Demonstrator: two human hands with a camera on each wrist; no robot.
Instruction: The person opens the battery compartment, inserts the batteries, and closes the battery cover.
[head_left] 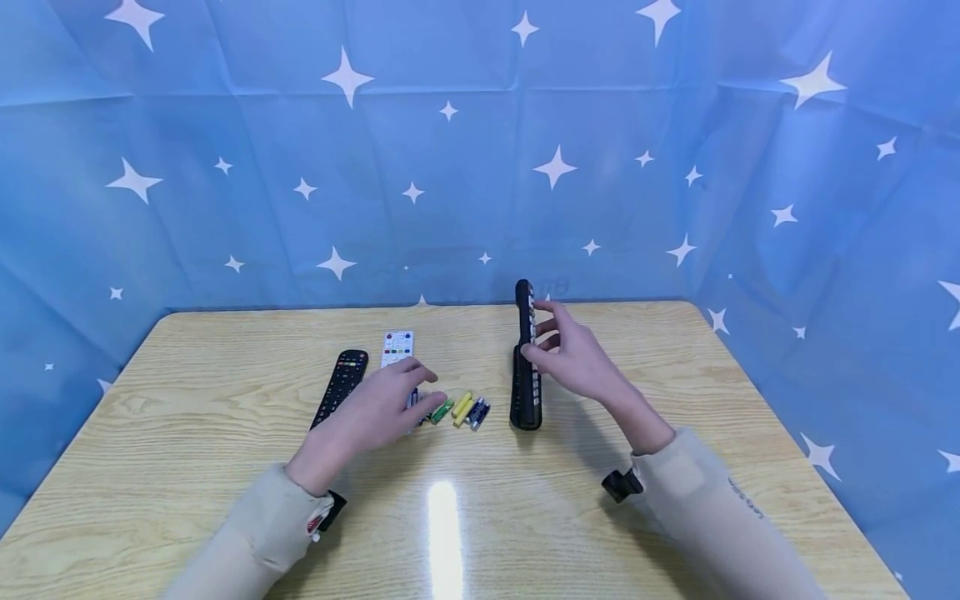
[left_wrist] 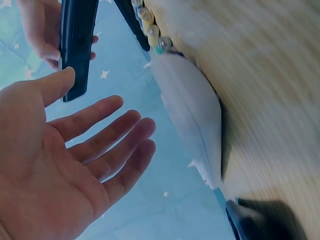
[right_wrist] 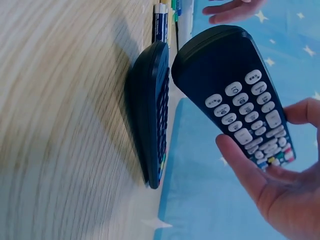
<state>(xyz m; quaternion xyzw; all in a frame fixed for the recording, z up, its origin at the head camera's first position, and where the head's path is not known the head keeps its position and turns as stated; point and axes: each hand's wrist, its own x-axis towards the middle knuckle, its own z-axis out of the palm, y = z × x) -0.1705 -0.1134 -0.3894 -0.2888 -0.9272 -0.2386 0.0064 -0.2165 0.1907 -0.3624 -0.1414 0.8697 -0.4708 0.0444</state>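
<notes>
My right hand point(head_left: 576, 358) grips a black remote control point(right_wrist: 225, 60) with white buttons by its edges, thumb on one side and fingers on the other. Tilted up on its side, it is held over the table. Another black remote point(right_wrist: 147, 100) lies on the tabletop just under it, partly covered in the head view. My left hand point(head_left: 375, 410) hovers with fingers spread and palm bare, as the left wrist view shows. Below that hand is a white remote point(head_left: 398, 343), its lower part hidden by the fingers.
Yellow batteries point(head_left: 462, 408), green batteries point(head_left: 442, 412) and dark blue batteries point(head_left: 477, 412) lie in a cluster between the hands. A further black remote point(head_left: 342, 383) sits at the left on the wooden table point(head_left: 225, 400). Behind the table hangs a blue star-patterned cloth point(head_left: 450, 225).
</notes>
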